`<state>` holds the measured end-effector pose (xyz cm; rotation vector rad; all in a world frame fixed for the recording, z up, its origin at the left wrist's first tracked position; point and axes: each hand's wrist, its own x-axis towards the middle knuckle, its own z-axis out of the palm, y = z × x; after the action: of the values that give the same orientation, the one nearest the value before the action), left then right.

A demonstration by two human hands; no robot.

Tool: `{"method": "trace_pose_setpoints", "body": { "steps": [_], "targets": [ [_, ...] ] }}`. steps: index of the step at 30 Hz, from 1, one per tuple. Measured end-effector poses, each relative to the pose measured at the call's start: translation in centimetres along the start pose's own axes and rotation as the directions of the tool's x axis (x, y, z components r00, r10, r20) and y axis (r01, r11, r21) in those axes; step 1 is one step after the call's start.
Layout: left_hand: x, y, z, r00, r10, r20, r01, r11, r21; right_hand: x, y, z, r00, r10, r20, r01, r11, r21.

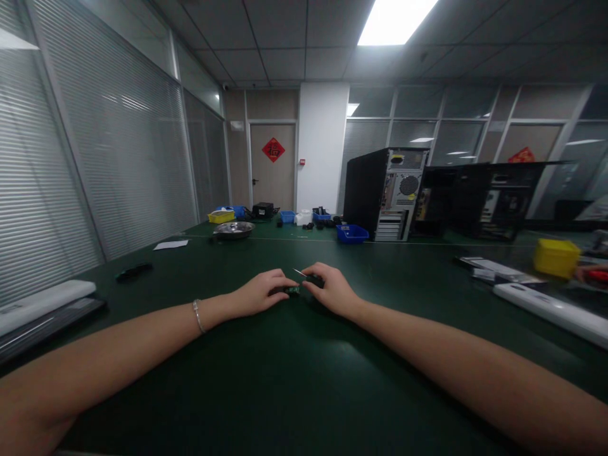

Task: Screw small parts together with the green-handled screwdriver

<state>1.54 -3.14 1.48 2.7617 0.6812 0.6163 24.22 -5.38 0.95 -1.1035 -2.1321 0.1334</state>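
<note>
1. Left hand [259, 292] rests knuckles-up on the green bench [294, 380], about mid-width and well back from the near edge; fingers curled, tips pinching the left end of a small green part [293, 290].
2. Right hand [331, 290] lies just beside it, fingers curled closed round a dark-handled tool [311, 278]; only a bit of handle shows.
3. The tool's thin metal tip [299, 273] sticks out of the right hand, pointing left and slightly toward the far edge. Its long axis runs roughly along the bench's width, at a shallow tilt.
4. The small green part lies on the bench between the two sets of fingertips, touching the left ones; too small and blurred to give its shape or which way it points.
5. Silver bracelet [198, 315] on the left wrist.
6. Far edge: metal bowl [233, 229], yellow bin [221, 216], blue bin [352, 234], open PC tower [387, 193].
7. Right edge: yellow box [556, 257], white strip [551, 310].
8. Left edge: keyboard [45, 316], dark object [133, 272], paper sheet [170, 244].
</note>
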Motion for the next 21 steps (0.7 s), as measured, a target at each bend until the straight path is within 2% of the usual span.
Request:
{"method": "trace_pose_setpoints", "body": {
  "steps": [9, 18, 21],
  "targets": [
    [-0.09, 0.60, -0.73, 0.988, 0.016, 0.157, 0.000, 0.995, -0.101, -0.09, 0.03, -0.17, 1.000, 0.006, 0.006, -0.006, 1.000, 0.003],
    [0.04, 0.89, -0.62, 0.987, -0.016, 0.157, 0.037, 0.991, -0.129, -0.04, 0.15, 0.05, 1.000, 0.003, 0.017, -0.004, 1.000, 0.025],
    [-0.06, 0.57, -0.69, 0.988, -0.064, 0.138, 0.088, 0.981, -0.175, 0.48, 0.38, -0.03, 0.994, 0.014, 0.107, -0.023, 0.996, 0.088]
  ]
}}
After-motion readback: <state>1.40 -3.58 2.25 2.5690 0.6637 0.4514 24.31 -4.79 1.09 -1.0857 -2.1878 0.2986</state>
